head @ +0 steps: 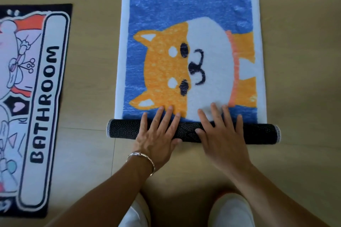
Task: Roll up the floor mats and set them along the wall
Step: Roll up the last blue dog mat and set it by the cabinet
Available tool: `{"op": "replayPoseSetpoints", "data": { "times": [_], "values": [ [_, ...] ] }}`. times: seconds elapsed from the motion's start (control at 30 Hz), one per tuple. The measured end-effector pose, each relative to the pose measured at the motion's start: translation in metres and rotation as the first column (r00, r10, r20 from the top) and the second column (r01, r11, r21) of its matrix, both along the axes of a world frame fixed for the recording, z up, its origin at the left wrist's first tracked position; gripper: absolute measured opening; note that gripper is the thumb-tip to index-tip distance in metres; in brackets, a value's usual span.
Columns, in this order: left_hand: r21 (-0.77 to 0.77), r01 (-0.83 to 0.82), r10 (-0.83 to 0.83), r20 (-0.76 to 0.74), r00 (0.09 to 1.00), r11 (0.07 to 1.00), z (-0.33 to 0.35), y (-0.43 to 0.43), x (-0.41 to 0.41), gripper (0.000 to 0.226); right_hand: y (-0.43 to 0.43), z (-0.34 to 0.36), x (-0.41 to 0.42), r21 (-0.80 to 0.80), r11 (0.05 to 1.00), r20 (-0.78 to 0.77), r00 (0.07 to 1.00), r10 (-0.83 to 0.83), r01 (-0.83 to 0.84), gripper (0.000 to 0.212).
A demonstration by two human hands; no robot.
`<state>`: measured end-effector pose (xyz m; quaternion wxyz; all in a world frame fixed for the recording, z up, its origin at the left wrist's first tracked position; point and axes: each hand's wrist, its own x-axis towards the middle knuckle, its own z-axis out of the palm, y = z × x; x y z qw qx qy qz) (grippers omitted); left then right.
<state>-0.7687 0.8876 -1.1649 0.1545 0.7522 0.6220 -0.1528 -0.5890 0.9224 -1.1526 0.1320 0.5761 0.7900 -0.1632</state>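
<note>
A blue mat (190, 9) with an orange and white dog lies on the wooden floor in front of me. Its near end is rolled into a black, white-dotted roll (258, 133) that spans the mat's width. My left hand (158, 132) lies flat on top of the roll left of its middle, fingers straight and spread, fingertips reaching onto the flat pile. My right hand (221, 132) presses flat on the roll right of the middle in the same way. A second mat (44, 101), black-edged with the word BATHROOM, lies flat to the left.
Bare wooden floor (96, 72) separates the two mats and surrounds them. My knees in white fabric (230, 212) sit just behind the roll at the bottom edge. A bracelet is on my left wrist. No wall is in view.
</note>
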Motion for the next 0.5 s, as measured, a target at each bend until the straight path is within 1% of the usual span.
{"op": "replayPoseSetpoints", "data": {
  "times": [0.07, 0.13, 0.2, 0.27, 0.33, 0.4, 0.47, 0.5],
  "values": [
    [-0.014, 0.022, -0.022, 0.03, 0.999, 1.0, 0.001, 0.008, -0.005, 0.061, -0.006, 0.003, 0.0, 0.043, 0.999, -0.025, 1.0, -0.009, 0.01, 0.055],
    [-0.024, 0.047, -0.045, 0.059, 0.997, 0.999, 0.002, 0.014, -0.009, 0.059, -0.012, 0.004, 0.001, 0.047, 0.999, -0.031, 1.0, 0.0, 0.002, 0.057],
    [-0.038, 0.06, -0.057, 0.082, 0.995, 0.997, 0.001, 0.018, -0.012, 0.058, -0.012, 0.001, 0.001, 0.0, 1.0, -0.012, 1.0, 0.023, -0.023, 0.061],
    [-0.049, 0.037, -0.032, 0.112, 0.993, 0.998, 0.003, 0.022, -0.013, 0.057, -0.006, 0.0, 0.0, -0.07, 0.997, 0.015, 0.999, 0.037, -0.036, 0.061],
    [-0.015, 0.015, -0.013, 0.104, 0.994, 1.0, 0.007, 0.026, -0.012, 0.057, 0.005, 0.002, -0.001, -0.118, 0.992, 0.025, 0.999, 0.045, -0.042, 0.062],
    [0.034, -0.013, 0.011, 0.067, 0.998, 0.999, 0.012, 0.029, -0.008, 0.058, 0.015, 0.003, 0.0, -0.165, 0.984, 0.031, 0.997, 0.072, -0.066, 0.072],
    [0.072, -0.042, 0.039, 0.04, 0.998, 0.997, 0.014, 0.026, -0.001, 0.056, 0.024, 0.003, 0.001, -0.207, 0.976, -0.012, 0.998, 0.069, -0.07, 0.082],
    [0.061, -0.056, 0.053, 0.047, 0.997, 0.997, 0.014, 0.024, 0.002, 0.055, 0.028, 0.004, 0.001, -0.217, 0.974, -0.033, 0.998, 0.054, -0.06, 0.086]
  ]
}}
